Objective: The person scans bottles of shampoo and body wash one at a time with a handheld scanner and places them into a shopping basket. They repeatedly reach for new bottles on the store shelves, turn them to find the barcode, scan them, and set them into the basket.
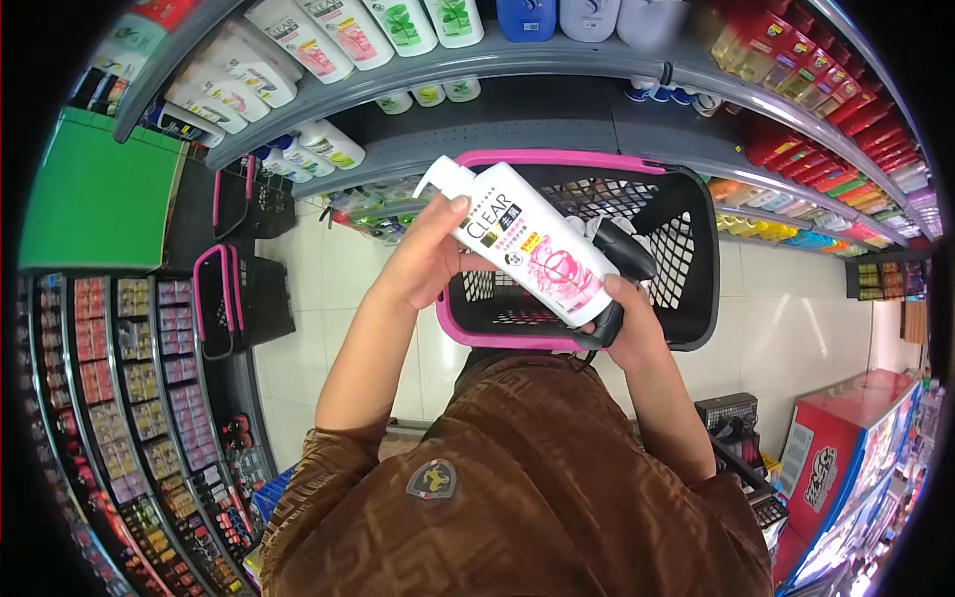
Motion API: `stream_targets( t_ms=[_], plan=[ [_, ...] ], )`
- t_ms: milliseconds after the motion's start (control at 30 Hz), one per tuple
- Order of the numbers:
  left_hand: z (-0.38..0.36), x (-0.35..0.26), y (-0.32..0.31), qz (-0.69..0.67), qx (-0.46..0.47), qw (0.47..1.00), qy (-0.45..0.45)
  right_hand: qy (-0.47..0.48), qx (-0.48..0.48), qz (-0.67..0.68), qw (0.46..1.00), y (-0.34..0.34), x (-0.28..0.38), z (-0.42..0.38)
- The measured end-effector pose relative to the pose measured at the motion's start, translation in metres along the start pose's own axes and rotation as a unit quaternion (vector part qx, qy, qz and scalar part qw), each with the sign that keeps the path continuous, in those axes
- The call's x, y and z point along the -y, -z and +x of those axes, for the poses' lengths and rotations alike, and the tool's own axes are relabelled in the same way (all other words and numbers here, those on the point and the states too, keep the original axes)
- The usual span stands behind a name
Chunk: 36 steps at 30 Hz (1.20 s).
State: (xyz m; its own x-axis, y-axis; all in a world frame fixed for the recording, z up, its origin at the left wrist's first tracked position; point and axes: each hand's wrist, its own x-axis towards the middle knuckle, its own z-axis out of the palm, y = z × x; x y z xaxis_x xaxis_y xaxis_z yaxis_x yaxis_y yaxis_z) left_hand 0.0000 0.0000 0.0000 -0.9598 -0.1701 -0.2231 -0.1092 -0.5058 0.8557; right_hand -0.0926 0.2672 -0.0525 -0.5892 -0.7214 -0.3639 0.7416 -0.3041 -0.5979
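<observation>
A large white pump bottle (537, 244) with "CLEAR" lettering and a pink print is held tilted, its pump head at the upper left. My left hand (428, 249) grips it near the pump end, thumb on its front. My right hand (632, 323) closes round its lower end, thumb on the label. Behind the bottle, next to my right hand, is a black handle-like object (625, 251), partly hidden. Below the bottle stands a black mesh basket (701, 249) with a pink rim, some whitish items inside it.
A shelf (428, 80) of white bottles (333, 40) crosses the top, with red-packaged goods (806, 70) at right. Black baskets with pink handles (235, 298) stand at left beside a green panel (99, 199). A red box (826, 478) is at lower right.
</observation>
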Motion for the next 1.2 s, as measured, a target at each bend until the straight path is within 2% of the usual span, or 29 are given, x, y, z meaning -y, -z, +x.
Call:
stream_targets(
  t_ms=[100,300,367,433,467,500,567,633,700,733,800,833,900,1000,1100,1200],
  plan=[
    [0.005,0.013,-0.002,-0.044,-0.029,0.999,0.014,-0.015,-0.011,-0.004,1.000,0.009,0.001,0.002],
    [-0.008,0.011,0.010,0.096,-0.062,0.993,0.038,0.011,-0.047,-0.118,0.992,-0.009,0.001,0.000],
    [-0.014,0.006,0.015,0.049,-0.076,0.995,0.049,0.013,-0.058,-0.121,0.991,-0.013,-0.005,0.001],
    [-0.022,-0.005,0.017,0.124,-0.104,0.987,-0.017,0.008,-0.092,-0.209,0.974,-0.015,-0.011,0.002],
    [-0.019,-0.007,0.029,0.163,-0.084,0.978,-0.095,0.009,-0.127,-0.230,0.965,-0.019,-0.014,0.001],
    [-0.022,-0.013,0.037,0.161,-0.079,0.980,-0.092,0.009,-0.133,-0.229,0.964,-0.016,-0.017,0.000],
    [-0.027,-0.030,0.056,0.317,-0.104,0.925,-0.183,-0.063,-0.109,-0.246,0.961,0.000,-0.025,0.003],
    [-0.022,-0.036,0.091,0.350,-0.132,0.909,-0.181,-0.089,-0.113,-0.240,0.960,0.013,-0.036,0.002],
    [-0.009,-0.036,0.133,0.450,-0.229,0.836,-0.213,-0.114,-0.139,-0.268,0.946,0.026,-0.048,0.002],
    [-0.001,-0.038,0.147,0.448,-0.227,0.838,-0.213,-0.128,-0.144,-0.270,0.943,0.034,-0.053,0.003],
    [0.015,-0.043,0.172,0.511,-0.280,0.773,-0.250,-0.147,-0.157,-0.268,0.939,0.045,-0.061,0.002],
    [0.023,-0.044,0.187,0.510,-0.279,0.776,-0.245,-0.164,-0.167,-0.265,0.935,0.049,-0.066,0.002],
    [0.043,-0.048,0.218,0.568,-0.267,0.735,-0.256,-0.154,-0.186,-0.275,0.931,0.051,-0.075,0.003],
    [0.079,-0.049,0.252,0.567,-0.238,0.749,-0.247,-0.117,-0.279,-0.226,0.926,0.047,-0.078,0.007],
    [0.115,-0.048,0.288,0.566,-0.207,0.763,-0.237,-0.095,-0.308,-0.227,0.919,0.047,-0.084,0.007],
    [0.144,-0.051,0.312,0.585,-0.171,0.771,-0.182,-0.081,-0.315,-0.262,0.909,0.040,-0.087,0.008]
  ],
)
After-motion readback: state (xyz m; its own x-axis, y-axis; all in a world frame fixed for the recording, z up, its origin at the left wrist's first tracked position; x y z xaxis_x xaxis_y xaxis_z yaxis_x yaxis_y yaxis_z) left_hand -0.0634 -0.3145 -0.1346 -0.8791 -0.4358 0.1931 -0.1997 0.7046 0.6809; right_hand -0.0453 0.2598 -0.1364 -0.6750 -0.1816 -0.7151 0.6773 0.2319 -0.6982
